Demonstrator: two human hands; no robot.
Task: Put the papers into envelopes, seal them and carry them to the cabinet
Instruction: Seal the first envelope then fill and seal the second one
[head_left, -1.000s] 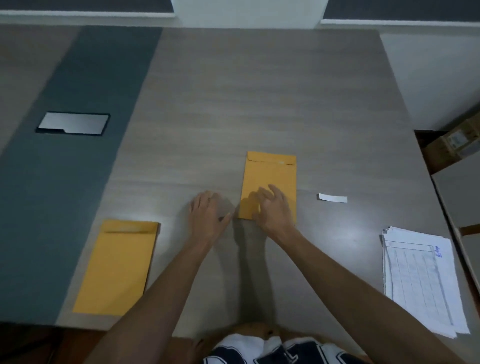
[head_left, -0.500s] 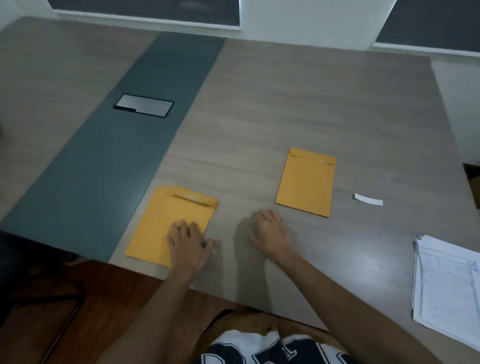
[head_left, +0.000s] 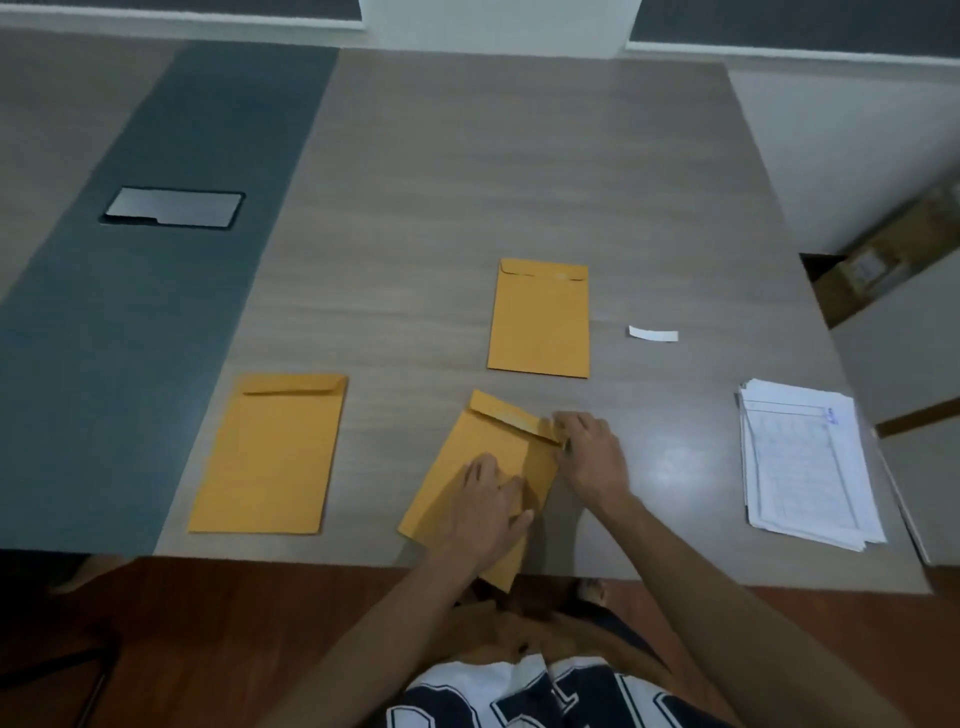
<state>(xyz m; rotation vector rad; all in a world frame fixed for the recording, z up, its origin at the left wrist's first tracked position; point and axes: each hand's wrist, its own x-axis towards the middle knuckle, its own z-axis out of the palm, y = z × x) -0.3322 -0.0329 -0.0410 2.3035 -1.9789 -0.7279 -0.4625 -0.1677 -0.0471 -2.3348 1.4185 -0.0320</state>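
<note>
Envelope in work (head_left: 485, 470) was found tilted at the counter's (head_left: 467, 182) near edge, its lower corner overhanging. It was pressed flat by the left hand (head_left: 488, 512), fingers straight. Its flap corner was pinched by the right hand (head_left: 589, 454). A second envelope (head_left: 539, 317) lay just beyond it, a third (head_left: 270, 452) to its left, the paper stack (head_left: 808, 460) well to its right.

A grey-wood table (head_left: 467, 182) bears a dark strip (head_left: 156, 312) — a silver plate (head_left: 174, 208) set in it.
</note>
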